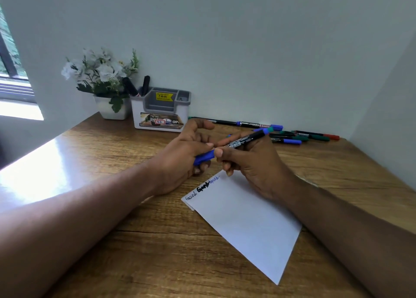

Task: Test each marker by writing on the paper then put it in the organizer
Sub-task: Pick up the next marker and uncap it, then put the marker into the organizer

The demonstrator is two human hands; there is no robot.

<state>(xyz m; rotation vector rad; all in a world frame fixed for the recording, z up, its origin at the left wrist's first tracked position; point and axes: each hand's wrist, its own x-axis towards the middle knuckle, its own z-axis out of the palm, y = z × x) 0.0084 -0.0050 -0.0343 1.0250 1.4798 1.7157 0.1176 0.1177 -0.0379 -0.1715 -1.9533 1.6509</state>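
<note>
I see two markers standing in the organizer, far left. Right hand grip holds blue marker; left hand pinches its cap above paper. Several remain, far right.

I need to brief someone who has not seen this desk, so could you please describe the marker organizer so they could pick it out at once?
Look to the back of the wooden desk, against the wall. Right of the white pot of white flowers stands the organizer, a white box with a grey compartmented insert. Unlike the pot, it carries a yellow price sticker and holds two dark markers upright in its left compartment.
</note>
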